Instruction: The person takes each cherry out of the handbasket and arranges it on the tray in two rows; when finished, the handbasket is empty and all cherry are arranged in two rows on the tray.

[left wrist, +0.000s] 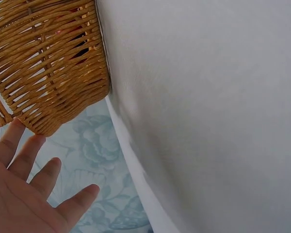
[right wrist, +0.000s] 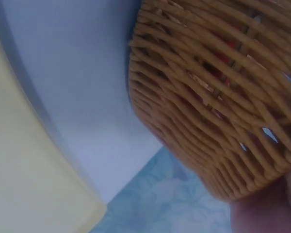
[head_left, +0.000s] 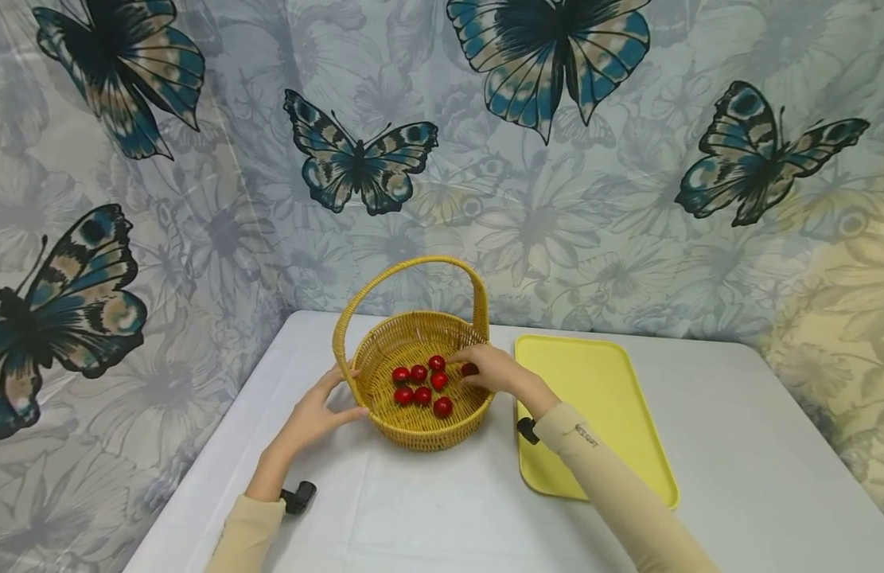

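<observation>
A round yellow-brown wicker basket [head_left: 425,436] with a tall arched handle stands on the white table. Several small, glossy round red fruits [head_left: 443,407] lie on its floor. At the basket's left side, my left hand [head_left: 316,414] touches the rim near the handle's foot, thumb spread towards the front. In the left wrist view, the outstretched fingers [left wrist: 26,158] meet the basket's edge with their tips. My right hand [head_left: 493,368] reaches over the right rim, with one red fruit [head_left: 469,369] between thumb and fingers. The right wrist view mostly hides this hand behind the wicker.
A yellow rectangular tray [head_left: 592,374] lies right of the basket, under the right forearm. White cloth covers the table [head_left: 413,509]. Behind it and to the left hangs a butterfly-printed curtain [head_left: 542,207]. A black wrist camera [head_left: 298,497] sits on each wrist.
</observation>
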{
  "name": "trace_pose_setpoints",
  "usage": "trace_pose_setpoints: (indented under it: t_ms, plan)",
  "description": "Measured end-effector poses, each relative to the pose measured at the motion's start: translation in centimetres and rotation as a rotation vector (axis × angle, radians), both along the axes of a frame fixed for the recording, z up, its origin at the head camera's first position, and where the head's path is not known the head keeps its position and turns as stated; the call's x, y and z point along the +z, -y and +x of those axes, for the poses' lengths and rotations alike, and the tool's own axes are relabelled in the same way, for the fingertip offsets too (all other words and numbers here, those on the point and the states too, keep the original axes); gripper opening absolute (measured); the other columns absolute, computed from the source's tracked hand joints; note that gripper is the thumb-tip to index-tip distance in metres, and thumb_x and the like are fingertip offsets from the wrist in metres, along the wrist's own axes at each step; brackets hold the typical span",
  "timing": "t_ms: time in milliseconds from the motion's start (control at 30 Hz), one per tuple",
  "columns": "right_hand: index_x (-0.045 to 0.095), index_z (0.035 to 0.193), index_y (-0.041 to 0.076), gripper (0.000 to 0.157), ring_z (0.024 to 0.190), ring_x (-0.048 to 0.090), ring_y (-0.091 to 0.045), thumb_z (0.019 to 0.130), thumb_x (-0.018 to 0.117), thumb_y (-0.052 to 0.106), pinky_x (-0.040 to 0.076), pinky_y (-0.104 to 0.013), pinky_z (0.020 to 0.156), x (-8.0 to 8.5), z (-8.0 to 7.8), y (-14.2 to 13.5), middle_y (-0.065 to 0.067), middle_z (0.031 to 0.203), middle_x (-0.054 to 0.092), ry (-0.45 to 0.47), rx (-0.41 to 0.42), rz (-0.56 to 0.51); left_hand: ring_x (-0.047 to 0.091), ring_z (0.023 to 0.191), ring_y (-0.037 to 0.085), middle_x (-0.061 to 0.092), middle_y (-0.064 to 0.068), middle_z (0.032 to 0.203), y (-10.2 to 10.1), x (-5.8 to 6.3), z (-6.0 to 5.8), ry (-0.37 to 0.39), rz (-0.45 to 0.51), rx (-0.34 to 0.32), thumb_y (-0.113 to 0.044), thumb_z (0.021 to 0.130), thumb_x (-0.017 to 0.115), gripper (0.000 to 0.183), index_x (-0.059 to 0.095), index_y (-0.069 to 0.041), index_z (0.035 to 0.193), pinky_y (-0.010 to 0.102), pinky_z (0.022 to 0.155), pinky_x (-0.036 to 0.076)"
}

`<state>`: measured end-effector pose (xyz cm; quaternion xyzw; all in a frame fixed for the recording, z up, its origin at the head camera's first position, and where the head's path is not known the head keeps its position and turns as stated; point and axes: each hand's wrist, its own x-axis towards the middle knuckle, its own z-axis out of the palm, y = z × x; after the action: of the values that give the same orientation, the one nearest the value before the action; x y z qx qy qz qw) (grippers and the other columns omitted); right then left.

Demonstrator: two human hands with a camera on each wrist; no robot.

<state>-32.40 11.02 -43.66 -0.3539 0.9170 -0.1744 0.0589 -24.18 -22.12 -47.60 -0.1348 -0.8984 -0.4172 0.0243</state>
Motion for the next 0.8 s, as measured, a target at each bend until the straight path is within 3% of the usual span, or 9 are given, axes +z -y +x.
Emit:
trace_pose_setpoints:
  t_ms: [500,800]
  plan:
    - [0.059,0.126,0.012,0.045,0.114,0.055,-0.027,0.083,0.069,0.006,0.047,-0.042,0.094,0.49,-0.14,0.59,-0.008,0.122,0.061,0.025,-0.059,0.103,0.020,0.140,0.034,0.018,0.002,0.154,0.01,-0.22,-0.30,0.002,0.017,-0.010,-0.056,0.072,0.071,0.078,0.044,-0.024,0.138,0.063,0.105,0.024]
    - [0.060,0.123,0.005,0.046,0.116,0.053,-0.030,0.080,0.066,-0.008,0.045,-0.042,0.096,0.89,-0.31,0.82,-0.013,0.122,0.059,0.026,-0.050,0.126,0.021,0.139,0.035,0.019,0.006,0.154,0.09,-0.22,-0.18,0.002,0.001,0.004,-0.055,0.072,0.072,0.078,0.044,-0.026,0.138,0.063,0.104,0.025]
